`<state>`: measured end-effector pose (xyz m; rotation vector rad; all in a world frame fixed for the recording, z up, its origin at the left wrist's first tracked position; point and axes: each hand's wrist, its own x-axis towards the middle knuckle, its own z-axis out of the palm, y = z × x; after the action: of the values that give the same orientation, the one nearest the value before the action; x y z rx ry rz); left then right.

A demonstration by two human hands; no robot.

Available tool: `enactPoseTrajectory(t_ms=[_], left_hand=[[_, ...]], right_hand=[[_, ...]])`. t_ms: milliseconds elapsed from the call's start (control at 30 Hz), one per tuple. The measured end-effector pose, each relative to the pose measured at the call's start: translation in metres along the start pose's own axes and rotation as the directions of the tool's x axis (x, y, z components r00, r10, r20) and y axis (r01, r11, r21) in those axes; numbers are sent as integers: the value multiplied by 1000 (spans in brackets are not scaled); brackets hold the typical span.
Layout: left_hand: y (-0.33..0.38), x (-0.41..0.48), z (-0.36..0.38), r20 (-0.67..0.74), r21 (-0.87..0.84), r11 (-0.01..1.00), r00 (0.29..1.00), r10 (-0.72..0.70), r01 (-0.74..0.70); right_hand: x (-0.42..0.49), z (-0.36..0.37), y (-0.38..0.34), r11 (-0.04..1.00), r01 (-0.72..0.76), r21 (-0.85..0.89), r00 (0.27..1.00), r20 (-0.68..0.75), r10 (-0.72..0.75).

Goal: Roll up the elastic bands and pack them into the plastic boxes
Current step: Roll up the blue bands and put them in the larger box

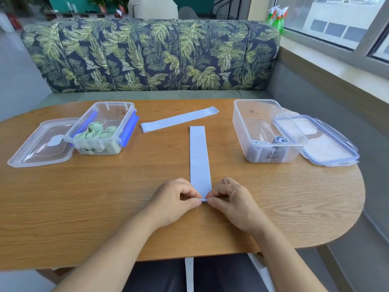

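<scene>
Oval wood-grain table (84, 197), leaf-print sofa (147, 55) behind it at 12 o'clock, window (341, 20) at 2 o'clock. Pale blue elastic band (199, 157) lies flat mid-table, long axis pointing to 12; its near end at 6 is just curled over, pinched between thumb and forefinger of left hand (174, 201) and right hand (233, 203), other fingers curled. Second band (179, 119) flat at 12, left box (111, 102) holding green rolls (99, 133) at 10, right box (252, 123) holding blue rolls (281, 140) at 2
</scene>
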<state>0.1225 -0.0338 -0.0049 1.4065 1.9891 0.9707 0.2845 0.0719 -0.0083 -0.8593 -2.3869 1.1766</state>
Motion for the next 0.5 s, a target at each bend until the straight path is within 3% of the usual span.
enactPoseTrajectory(t_ms=[200, 500], left_hand=[[3, -4, -2, 13, 26, 1000, 1000, 0, -1], [7, -1, 2, -25, 119, 992, 999, -31, 34]], right_hand=[[0, 3, 2, 995, 33, -94, 999, -21, -35], [5, 2, -6, 985, -63, -158, 997, -55, 55]])
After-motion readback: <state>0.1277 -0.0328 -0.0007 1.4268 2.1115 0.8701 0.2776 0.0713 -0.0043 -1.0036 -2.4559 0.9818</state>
